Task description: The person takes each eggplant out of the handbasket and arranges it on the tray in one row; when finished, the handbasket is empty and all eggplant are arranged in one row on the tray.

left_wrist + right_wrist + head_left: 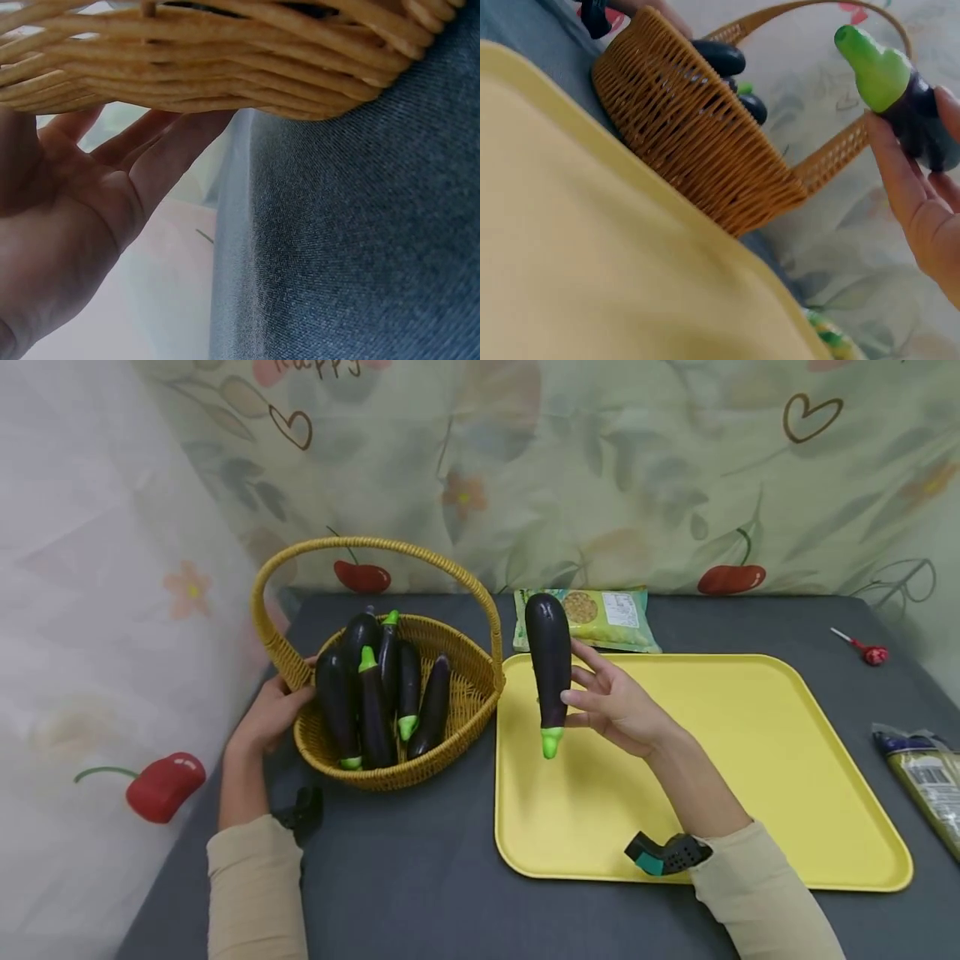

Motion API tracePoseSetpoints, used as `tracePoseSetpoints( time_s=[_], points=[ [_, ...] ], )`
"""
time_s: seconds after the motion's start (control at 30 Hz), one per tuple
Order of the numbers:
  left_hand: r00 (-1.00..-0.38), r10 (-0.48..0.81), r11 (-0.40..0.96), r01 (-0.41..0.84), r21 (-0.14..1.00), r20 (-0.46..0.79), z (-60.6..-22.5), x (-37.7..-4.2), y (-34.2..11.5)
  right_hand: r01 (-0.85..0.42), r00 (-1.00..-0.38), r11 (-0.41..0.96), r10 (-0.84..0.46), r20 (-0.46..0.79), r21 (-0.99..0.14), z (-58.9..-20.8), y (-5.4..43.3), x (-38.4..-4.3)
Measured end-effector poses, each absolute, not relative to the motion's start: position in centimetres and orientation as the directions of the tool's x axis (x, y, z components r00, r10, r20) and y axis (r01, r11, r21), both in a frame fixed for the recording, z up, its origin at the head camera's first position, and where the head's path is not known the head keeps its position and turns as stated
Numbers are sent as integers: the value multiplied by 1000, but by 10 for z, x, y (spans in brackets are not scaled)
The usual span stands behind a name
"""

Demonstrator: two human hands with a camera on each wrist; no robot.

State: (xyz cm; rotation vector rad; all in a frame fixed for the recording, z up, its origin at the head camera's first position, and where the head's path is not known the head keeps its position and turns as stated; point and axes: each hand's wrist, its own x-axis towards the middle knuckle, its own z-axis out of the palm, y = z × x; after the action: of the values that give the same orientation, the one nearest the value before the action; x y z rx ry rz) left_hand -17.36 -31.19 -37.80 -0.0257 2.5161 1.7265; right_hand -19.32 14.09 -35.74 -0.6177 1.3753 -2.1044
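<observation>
A dark purple eggplant [548, 660] with a bright green stem end hangs over the left part of the yellow tray [735, 760]. My right hand [618, 706] grips it between thumb and fingers, stem end pointing down toward me. In the right wrist view, the green stem end [877, 75] shows near the fingertips. My left hand [270, 714] holds the left side of a wicker basket [472, 727] by the foot of its arched handle. From the left wrist, its fingers [176, 150] reach up against the basket's woven side. Several eggplants [375, 710] lie inside the basket.
Behind the tray lies a green and yellow food packet [611, 618], partly hidden by the held eggplant. A red lollipop [873, 654] is at the back right. Another plastic packet [926, 777] lies at the right edge. Patterned cloth [585, 468] hangs behind the dark tabletop.
</observation>
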Motion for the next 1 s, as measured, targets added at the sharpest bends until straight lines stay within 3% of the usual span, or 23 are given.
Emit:
tracePoseSetpoints(
  time_s=[0.2,0.33,0.63,1.0],
  points=[
    [-997,34,346,-57,936,-73,-380,-174,-313,279,-788,-159,-601,-132,-947,-388,136,-209],
    [-996,23,351,-67,934,-80,-380,-174,-312,355,-792,-120,-565,-231,-927,-403,133,-212],
    [-997,13,362,-64,930,-74,-379,-177,-313,345,-765,17,-574,-291,-939,-413,123,-206],
    [-996,2,382,-85,920,-93,-379,-176,-312,269,-807,165,-499,-316,-949,-410,115,-201]
  ],
)
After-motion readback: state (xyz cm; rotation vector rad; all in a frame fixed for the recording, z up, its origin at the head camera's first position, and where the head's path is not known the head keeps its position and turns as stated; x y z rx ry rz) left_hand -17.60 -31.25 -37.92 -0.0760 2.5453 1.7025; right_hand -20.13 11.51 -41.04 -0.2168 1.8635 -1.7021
